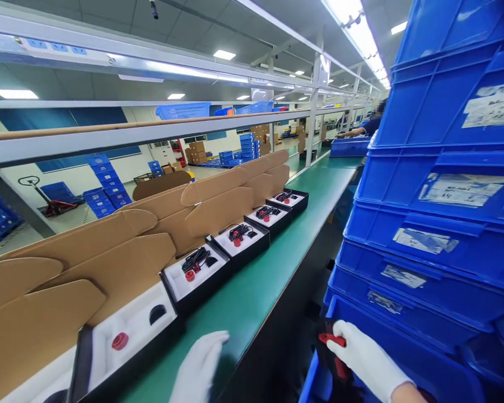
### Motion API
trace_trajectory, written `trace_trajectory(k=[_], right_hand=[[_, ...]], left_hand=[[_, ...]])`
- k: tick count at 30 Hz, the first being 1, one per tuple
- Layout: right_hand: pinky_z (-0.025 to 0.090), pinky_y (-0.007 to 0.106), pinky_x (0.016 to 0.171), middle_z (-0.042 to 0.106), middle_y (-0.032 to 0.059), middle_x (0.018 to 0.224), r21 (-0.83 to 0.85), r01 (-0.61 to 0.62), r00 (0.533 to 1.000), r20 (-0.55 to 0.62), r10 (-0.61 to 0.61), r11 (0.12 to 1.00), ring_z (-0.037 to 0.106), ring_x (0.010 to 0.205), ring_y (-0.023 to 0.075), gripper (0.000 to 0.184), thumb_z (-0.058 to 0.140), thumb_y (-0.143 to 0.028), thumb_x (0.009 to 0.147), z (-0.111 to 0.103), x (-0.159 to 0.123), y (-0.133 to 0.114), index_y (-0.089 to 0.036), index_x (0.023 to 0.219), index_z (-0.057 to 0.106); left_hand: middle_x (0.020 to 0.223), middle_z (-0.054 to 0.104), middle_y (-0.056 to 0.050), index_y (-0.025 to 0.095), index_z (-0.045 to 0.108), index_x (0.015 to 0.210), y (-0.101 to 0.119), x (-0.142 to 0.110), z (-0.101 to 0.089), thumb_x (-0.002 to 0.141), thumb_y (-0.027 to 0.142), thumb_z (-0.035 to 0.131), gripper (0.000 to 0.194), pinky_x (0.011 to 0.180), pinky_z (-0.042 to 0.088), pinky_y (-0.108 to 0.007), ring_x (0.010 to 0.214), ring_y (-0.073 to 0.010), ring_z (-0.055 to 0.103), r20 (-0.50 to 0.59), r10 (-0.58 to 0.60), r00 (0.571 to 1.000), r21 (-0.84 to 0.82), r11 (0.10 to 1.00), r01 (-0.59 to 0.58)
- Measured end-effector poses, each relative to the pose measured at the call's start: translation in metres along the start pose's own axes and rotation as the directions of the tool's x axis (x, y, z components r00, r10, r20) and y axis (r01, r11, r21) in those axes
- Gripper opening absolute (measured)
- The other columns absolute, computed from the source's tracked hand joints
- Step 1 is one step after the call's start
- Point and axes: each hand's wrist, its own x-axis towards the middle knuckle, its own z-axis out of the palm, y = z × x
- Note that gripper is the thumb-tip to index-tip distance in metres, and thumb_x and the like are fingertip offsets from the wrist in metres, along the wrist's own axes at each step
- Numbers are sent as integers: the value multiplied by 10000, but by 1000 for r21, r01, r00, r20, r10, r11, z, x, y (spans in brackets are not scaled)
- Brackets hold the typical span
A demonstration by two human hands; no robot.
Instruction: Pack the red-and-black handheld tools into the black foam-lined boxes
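Note:
My left hand (199, 366), in a white glove, hovers over the green workbench (277, 263) near its front edge, fingers loosely together and pointing forward with nothing in them. It is just right of the nearest open black box (126, 336), whose white insert holds a red round part. My right hand (361, 355), also gloved, reaches into the lowest blue crate (407, 358) and closes on a red and black item (334, 341). A row of several more open boxes (239, 240) with black cables and red parts runs along the bench.
Brown cardboard flaps (121, 252) stand open behind the boxes. A tall stack of labelled blue crates (445, 168) fills the right side. Metal shelf rails (151, 131) cross above the bench. Another person (367, 126) works at the far end, beside a blue crate.

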Motion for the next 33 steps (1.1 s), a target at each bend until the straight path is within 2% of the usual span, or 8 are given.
trace_trajectory(k=[4,7,10,15,20,23,27,33], right_hand=[[424,342,637,608,1,729,5,100,994,53,-101,995,588,671,208,172,471,-415,825,-45,-31,-100,-244,814,491],[440,352,651,624,6,738,25,237,970,42,-238,971,598,677,214,211,490,-455,822,-70,-46,-166,-254,785,544],[510,385,785,657,53,955,112,421,906,-90,-413,900,636,845,246,300,560,-463,785,-76,-49,-207,-245,987,605],[488,523,988,378,181,1460,34,725,677,-215,-704,687,467,1256,399,1151,787,-362,520,-51,-51,-248,-222,1502,202],[494,507,1000,431,123,1430,194,818,575,-294,-763,542,490,1240,374,1110,835,-343,586,-18,-63,-282,-339,1485,183],[431,504,1074,342,106,1504,436,749,606,-149,-781,499,391,1328,372,1115,838,-393,605,-11,-63,-290,-321,1508,187],[457,481,1035,551,129,1312,775,368,717,115,-688,513,561,1150,294,612,566,-566,888,-5,-55,-303,-216,1378,456],[560,375,827,700,114,912,857,-367,357,489,-796,362,664,839,224,468,586,-582,896,12,-82,-364,-137,979,705]], left_hand=[[1419,529,-82,208,566,1317,31,8,53,901,585,470,569,1215,266,-429,1336,-233,452,269,14,963,-484,867,122],[1446,500,-91,182,522,1358,55,11,67,867,573,570,630,1223,208,-356,1382,-220,391,334,92,938,-791,569,226],[1160,678,-120,140,622,1208,70,15,58,846,670,516,651,1103,396,-400,1174,-258,581,374,34,927,-910,205,360],[696,642,-26,156,643,880,71,15,17,777,702,584,558,773,541,-339,599,-147,595,411,-61,909,-869,-328,371],[652,621,-20,184,619,766,56,-10,-21,782,650,611,467,734,523,-330,586,-156,575,346,-139,928,-897,-337,284],[658,632,-44,160,636,771,45,-29,-46,784,699,566,544,715,509,-319,623,-169,593,317,-140,938,-920,-287,268],[783,694,-68,124,665,957,34,-46,-78,780,630,613,538,764,499,-319,718,-193,639,89,-170,981,-978,-200,54],[949,722,-158,83,649,1067,10,-47,-108,829,718,460,705,751,507,-319,748,-208,666,149,-176,973,-988,-74,137]])
